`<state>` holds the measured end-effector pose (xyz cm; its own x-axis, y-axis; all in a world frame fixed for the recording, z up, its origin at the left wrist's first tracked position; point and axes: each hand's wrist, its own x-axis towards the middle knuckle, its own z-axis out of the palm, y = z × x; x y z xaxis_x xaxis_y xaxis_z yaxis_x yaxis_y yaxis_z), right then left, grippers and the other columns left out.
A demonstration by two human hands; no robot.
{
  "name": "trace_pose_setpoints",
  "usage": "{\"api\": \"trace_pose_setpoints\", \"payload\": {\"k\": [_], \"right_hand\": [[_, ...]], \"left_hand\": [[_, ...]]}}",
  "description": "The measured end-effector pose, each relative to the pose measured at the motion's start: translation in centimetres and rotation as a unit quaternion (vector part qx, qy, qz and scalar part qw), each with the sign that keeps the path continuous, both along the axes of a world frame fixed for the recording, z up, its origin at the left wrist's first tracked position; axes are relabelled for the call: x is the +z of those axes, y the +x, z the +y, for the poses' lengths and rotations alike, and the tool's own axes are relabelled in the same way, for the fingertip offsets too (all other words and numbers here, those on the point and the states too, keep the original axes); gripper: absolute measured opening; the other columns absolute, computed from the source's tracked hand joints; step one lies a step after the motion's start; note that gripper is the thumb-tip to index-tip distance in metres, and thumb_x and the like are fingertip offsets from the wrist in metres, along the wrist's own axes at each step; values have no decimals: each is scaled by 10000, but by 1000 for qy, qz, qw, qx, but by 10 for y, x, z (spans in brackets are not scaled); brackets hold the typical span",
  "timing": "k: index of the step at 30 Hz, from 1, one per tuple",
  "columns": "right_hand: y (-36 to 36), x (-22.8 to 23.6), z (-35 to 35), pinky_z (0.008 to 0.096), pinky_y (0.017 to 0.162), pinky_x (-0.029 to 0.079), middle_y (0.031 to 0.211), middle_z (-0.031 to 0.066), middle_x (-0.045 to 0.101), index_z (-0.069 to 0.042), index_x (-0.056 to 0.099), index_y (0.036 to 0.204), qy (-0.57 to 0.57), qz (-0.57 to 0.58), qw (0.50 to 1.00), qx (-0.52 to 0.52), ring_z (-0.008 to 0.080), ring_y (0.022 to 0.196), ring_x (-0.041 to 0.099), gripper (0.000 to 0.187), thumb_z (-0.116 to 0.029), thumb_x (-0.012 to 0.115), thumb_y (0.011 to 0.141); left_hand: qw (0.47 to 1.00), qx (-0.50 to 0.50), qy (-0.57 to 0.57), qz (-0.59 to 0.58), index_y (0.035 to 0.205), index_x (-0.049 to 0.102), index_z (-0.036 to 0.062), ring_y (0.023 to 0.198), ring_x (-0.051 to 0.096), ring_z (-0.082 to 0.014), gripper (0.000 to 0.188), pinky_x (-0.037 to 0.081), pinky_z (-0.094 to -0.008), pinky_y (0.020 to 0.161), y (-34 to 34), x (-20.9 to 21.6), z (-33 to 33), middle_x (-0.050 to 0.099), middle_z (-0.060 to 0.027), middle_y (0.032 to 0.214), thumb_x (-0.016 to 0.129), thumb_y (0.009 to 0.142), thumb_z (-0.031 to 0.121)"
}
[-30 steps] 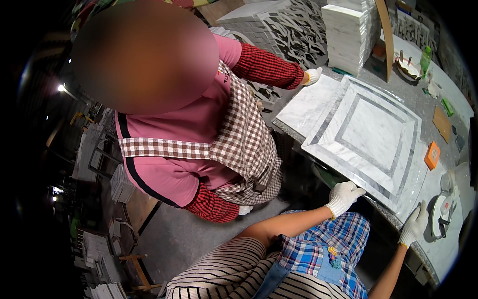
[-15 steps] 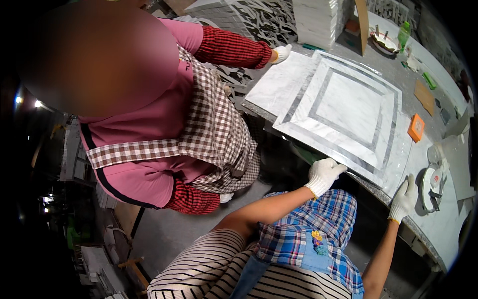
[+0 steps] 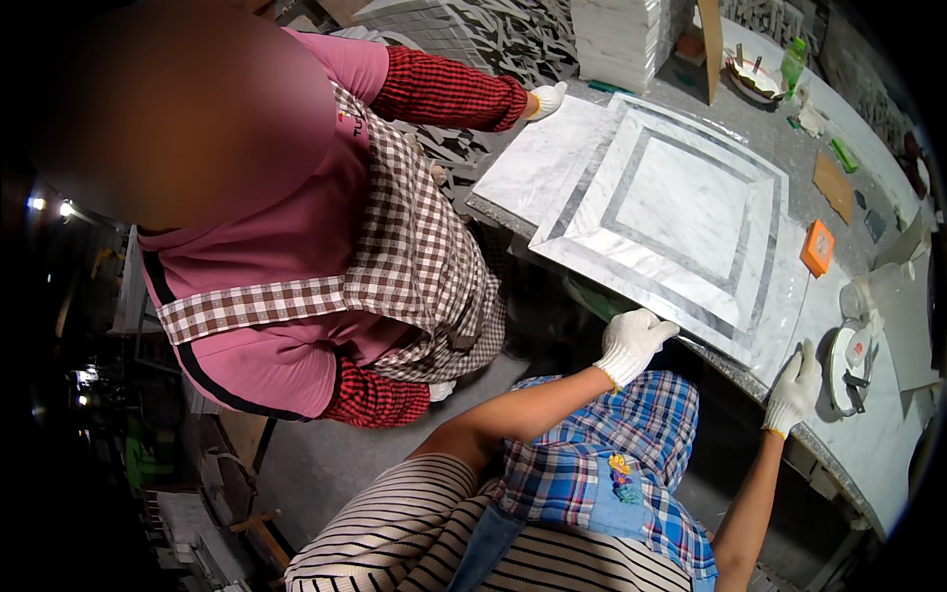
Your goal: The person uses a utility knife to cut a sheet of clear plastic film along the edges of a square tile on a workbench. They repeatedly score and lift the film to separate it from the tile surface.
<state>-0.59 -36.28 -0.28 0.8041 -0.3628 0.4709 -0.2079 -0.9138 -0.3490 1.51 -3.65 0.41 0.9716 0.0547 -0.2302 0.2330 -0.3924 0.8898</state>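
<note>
On the table (image 3: 789, 143) lies the panel (image 3: 681, 202), your left hand (image 3: 634, 345) curled at its edge, grip unclear, your right hand (image 3: 795, 392) open beside it: seemingly steadying, next calling for an even hold.

Dark letters on a pink shirt

And there it is — a short run of dark letters (image 3: 358, 126) on the co-worker's pink shirt (image 3: 296, 215), high on the chest, right beside the checked apron (image 3: 406, 222), only part of it showing. Over on the table (image 3: 893, 449), the orange box (image 3: 817, 248) bears a faint mark, too small to read. Red shows at the white dish (image 3: 839, 377) — lettering or not, I cannot tell.
</note>
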Motion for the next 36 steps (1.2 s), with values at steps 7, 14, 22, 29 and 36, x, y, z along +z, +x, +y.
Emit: {"api": "trace_pose_setpoints", "payload": {"k": [7,14,22,29,36], "right_hand": [[0,-2,0,413,873,499,1056,147,701,-74,684,1222,-5,-1,1000,-2,315,971,654,287,-169,587,970],[1,-5,-2,411,865,500,1041,140,698,-87,687,1222,7,-8,1000,-1,309,958,652,285,-173,587,970],[1,-7,-2,418,831,510,1012,130,701,-104,682,1229,-23,-18,1000,-3,305,923,655,292,-169,589,960],[2,-9,0,421,820,512,1010,129,704,-116,682,1229,-33,-38,999,3,311,907,653,300,-170,592,948],[2,-4,1,427,814,505,983,144,695,-82,681,1226,-32,-28,999,6,320,901,650,294,-147,591,953]], "left_hand": [[999,-14,12,47,669,702,17,550,642,-179,444,500,-328,587,1,3,1,685,-92,605,734,848,423],[999,-22,14,22,594,685,48,520,617,-258,474,481,-400,569,2,0,0,647,-104,563,687,828,460],[999,-18,16,35,677,714,22,548,640,-158,435,488,-318,573,1,4,0,678,-86,591,739,852,419],[999,-28,19,42,691,723,28,565,646,-153,431,497,-306,593,4,3,1,689,-78,610,739,851,428],[999,-18,9,33,692,727,27,565,656,-159,429,503,-313,587,3,-2,-1,693,-82,613,737,853,425]]}}
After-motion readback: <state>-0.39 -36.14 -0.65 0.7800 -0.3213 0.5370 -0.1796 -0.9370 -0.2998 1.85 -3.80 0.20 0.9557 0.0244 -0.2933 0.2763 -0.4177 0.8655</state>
